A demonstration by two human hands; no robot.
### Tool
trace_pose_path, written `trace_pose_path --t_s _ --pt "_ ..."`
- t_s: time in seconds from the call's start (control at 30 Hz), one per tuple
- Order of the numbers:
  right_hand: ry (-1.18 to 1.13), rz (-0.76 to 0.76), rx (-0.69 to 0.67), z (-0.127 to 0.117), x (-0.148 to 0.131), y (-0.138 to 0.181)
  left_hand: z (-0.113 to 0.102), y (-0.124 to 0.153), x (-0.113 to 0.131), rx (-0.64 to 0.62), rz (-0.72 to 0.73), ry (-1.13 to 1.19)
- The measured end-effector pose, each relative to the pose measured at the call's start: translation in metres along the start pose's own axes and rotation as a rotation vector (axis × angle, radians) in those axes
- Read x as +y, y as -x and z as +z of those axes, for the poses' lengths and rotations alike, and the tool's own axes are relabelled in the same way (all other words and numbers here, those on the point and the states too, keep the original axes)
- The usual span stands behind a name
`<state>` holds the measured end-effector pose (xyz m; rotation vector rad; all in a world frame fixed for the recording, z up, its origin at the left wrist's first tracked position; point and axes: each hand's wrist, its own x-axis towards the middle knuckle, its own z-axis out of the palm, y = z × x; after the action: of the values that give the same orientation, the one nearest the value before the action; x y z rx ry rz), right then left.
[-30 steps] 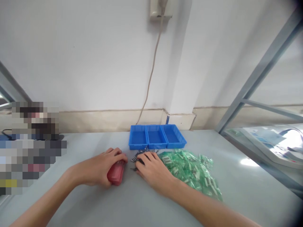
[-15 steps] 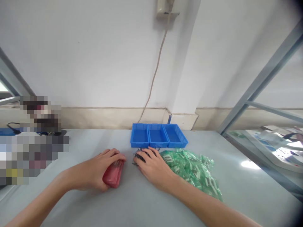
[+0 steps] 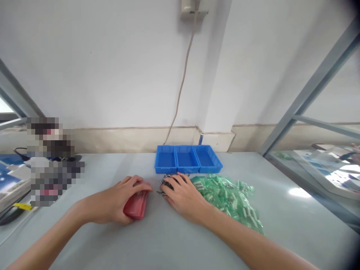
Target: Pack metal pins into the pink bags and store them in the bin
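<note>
My left hand point(image 3: 122, 200) is wrapped round a red, slightly see-through plastic stack point(image 3: 136, 206) that looks like small bags, its thumb at the near side and fingers over the top. The stack rests on the grey table. To the right, my right hand point(image 3: 182, 195) lies palm down with fingers spread over a small pile of dark metal pieces, perhaps screws point(image 3: 165, 182); most of the pile is hidden beneath it. Beside that wrist lies a heap of green plastic bags point(image 3: 227, 198) with light and dark small parts inside.
Three joined blue bins point(image 3: 187, 171) stand just behind the pile, near the wall. A cable point(image 3: 184, 75) runs down the wall behind them. Metal frame posts point(image 3: 306, 97) rise at both sides. Cables and blurred items lie at the far left, a white tray point(image 3: 323, 176) at the right.
The view has shifted slightly. My left hand and the red stack have moved a little to the right; my right hand stays over the dark pieces with its fingers slightly shifted.
</note>
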<state>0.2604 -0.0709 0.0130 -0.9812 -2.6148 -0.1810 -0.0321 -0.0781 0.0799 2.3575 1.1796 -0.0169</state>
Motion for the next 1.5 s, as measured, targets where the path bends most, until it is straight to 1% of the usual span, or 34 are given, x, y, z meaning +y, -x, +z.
trace_pose_path --t_s 0.3,0.53,0.7,0.83,1.03,1.17,1.3,1.5 --pt "-0.024 0.012 -0.015 -0.001 0.000 0.003 -0.006 -0.006 0.009 -0.066 -0.068 -0.058" --pt "-0.017 0.031 -0.011 -0.005 -0.001 0.002 -0.001 -0.014 0.017 -0.029 -0.029 -0.085" --pt "-0.012 0.059 -0.014 -0.008 -0.002 0.002 0.001 -0.018 0.018 -0.008 -0.010 -0.072" --pt "-0.015 0.069 -0.019 -0.009 -0.003 0.003 0.001 -0.016 0.015 0.001 -0.015 -0.073" --pt "-0.012 0.065 -0.030 -0.009 -0.003 0.003 -0.003 -0.011 0.009 -0.024 -0.048 -0.092" --pt "-0.020 0.068 -0.038 -0.009 -0.002 0.002 -0.008 -0.002 -0.001 -0.041 -0.054 -0.108" --pt "-0.022 0.062 -0.024 -0.006 -0.001 0.002 -0.013 0.010 -0.012 -0.026 -0.076 -0.148" --pt "-0.026 0.068 0.003 -0.002 -0.001 0.003 -0.017 0.017 -0.017 -0.057 -0.087 -0.102"
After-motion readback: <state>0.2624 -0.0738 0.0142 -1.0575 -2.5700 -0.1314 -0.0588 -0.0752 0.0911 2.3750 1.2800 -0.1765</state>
